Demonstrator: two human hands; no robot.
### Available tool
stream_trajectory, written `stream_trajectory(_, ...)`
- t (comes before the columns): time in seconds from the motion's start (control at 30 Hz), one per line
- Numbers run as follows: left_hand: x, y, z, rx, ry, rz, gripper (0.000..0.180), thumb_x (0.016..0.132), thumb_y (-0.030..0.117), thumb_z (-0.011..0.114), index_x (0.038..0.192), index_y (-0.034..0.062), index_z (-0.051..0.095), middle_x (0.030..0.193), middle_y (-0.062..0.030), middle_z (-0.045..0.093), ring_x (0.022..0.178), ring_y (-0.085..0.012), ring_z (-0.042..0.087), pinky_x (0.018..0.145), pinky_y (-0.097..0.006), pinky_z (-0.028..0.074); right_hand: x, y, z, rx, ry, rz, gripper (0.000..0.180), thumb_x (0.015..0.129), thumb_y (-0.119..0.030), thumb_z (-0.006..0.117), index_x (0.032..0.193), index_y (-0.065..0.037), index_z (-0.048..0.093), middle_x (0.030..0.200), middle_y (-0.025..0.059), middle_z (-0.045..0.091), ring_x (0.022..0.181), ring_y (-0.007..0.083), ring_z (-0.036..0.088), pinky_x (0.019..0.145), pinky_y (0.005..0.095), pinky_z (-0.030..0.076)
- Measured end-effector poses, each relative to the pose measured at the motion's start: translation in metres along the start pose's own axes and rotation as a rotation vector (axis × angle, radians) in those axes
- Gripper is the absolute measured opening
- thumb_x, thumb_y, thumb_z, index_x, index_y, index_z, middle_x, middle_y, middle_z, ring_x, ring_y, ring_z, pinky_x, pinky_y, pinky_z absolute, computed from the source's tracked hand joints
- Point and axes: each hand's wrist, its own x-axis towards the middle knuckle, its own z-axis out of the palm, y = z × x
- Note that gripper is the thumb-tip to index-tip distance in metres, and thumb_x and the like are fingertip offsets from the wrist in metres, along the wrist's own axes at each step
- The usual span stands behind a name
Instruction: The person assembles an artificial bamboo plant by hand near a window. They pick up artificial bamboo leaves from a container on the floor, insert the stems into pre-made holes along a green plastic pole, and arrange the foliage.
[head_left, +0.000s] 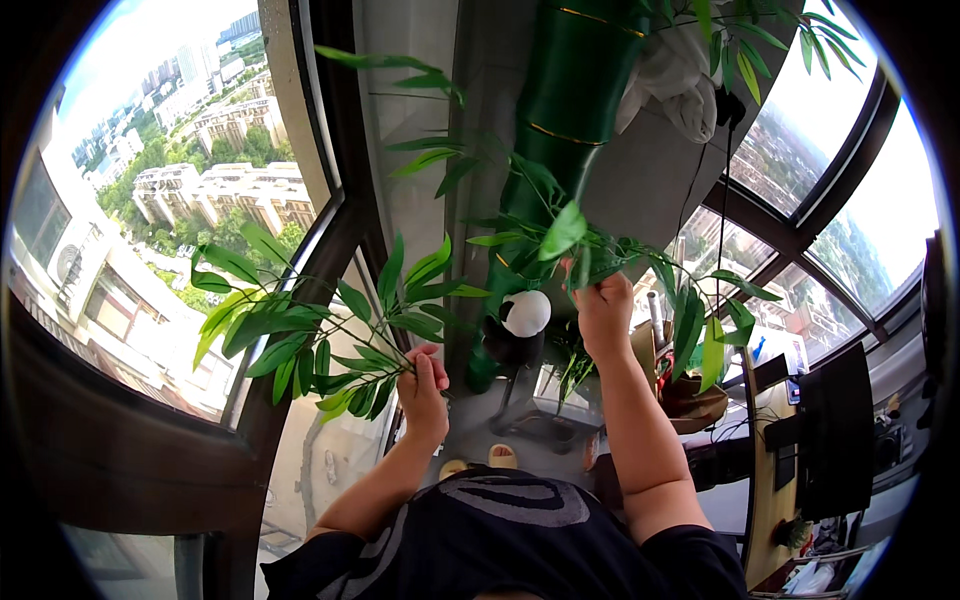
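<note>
My left hand (pixel 425 392) is closed round the stem of a leafy bamboo branch (pixel 285 322), whose leaves spread out to the left toward the window. Further right and a little higher, my right hand (pixel 606 312) pinches a second bamboo twig (pixel 688 322); leaves partly cover its fingertips. Both sprays look artificial. Behind the hands rises a thick glossy green bamboo-like pole (pixel 565 95) with thin gold rings. A black and white panda figure (pixel 525 314) sits against the pole's lower part, between my two hands. Whether the right twig joins the pole is hidden by leaves.
Large dark-framed windows (pixel 345 235) stand close on the left, with more at the right. A desk (pixel 770 540) with a black monitor (pixel 838 440) is at lower right. Beside it is a brown bag-like container (pixel 695 405). White cloth (pixel 685 90) hangs behind the pole.
</note>
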Motion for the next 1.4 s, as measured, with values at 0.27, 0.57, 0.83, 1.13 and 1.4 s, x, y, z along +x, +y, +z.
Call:
stream_trajectory(0.27,0.009,0.013,0.012,-0.008,-0.028,-0.111,0.024,0.089,0.024,0.042,0.094,0.0022,0.050,0.055,0.0045,0.034,0.042,-0.0019,0.027,0.037,-0.017,0.020,0.028,-0.032,-0.013,0.478,-0.155,0.172,0.022,0.083,-0.022,0.055,0.093,-0.002,0.055,0.085,0.0040,0.058,0.076,0.0084,0.048,0.068,0.0212,0.037)
stream_trajectory(0.57,0.051,0.047,0.054,0.006,-0.245,-0.205,0.027,0.082,0.016,0.055,0.103,0.0007,0.050,0.064,0.0068,0.040,0.050,-0.0004,0.032,0.042,-0.015,0.024,0.036,-0.028,0.029,0.237,-0.341,0.219,0.017,0.081,-0.015,0.056,0.091,-0.002,0.055,0.075,0.0036,0.056,0.057,0.0070,0.046,0.050,0.0201,0.034)
stream_trajectory(0.83,0.052,0.048,0.047,-0.078,-0.339,-0.267,0.041,0.072,0.001,0.049,0.112,-0.0011,0.042,0.078,0.0028,0.040,0.052,-0.0015,0.031,0.044,-0.016,0.023,0.046,-0.029,0.035,0.681,-0.228,0.209,0.021,0.079,-0.018,0.059,0.094,-0.004,0.054,0.084,0.0052,0.057,0.069,0.0119,0.055,0.057,0.0249,0.049)
stream_trajectory(1.13,0.046,0.030,0.019,-0.340,-0.084,-0.264,0.020,0.084,0.013,0.049,0.098,-0.0002,0.054,0.060,0.0056,0.038,0.044,-0.0006,0.026,0.039,-0.017,0.018,0.052,-0.036,0.041,0.320,-0.201,0.184,0.020,0.079,-0.015,0.060,0.089,0.001,0.056,0.072,0.0061,0.055,0.050,0.0077,0.044,0.045,0.0193,0.034)
stream_trajectory(1.4,0.034,-0.020,-0.009,-0.261,0.160,-0.409,0.023,0.086,0.027,0.049,0.094,0.0066,0.054,0.053,0.0072,0.035,0.041,-0.0017,0.024,0.037,-0.018,0.017,0.064,-0.021,0.037,0.070,-0.044,0.110,0.018,0.083,-0.020,0.055,0.088,-0.003,0.052,0.073,0.0052,0.056,0.052,0.0085,0.051,0.045,0.0188,0.043)
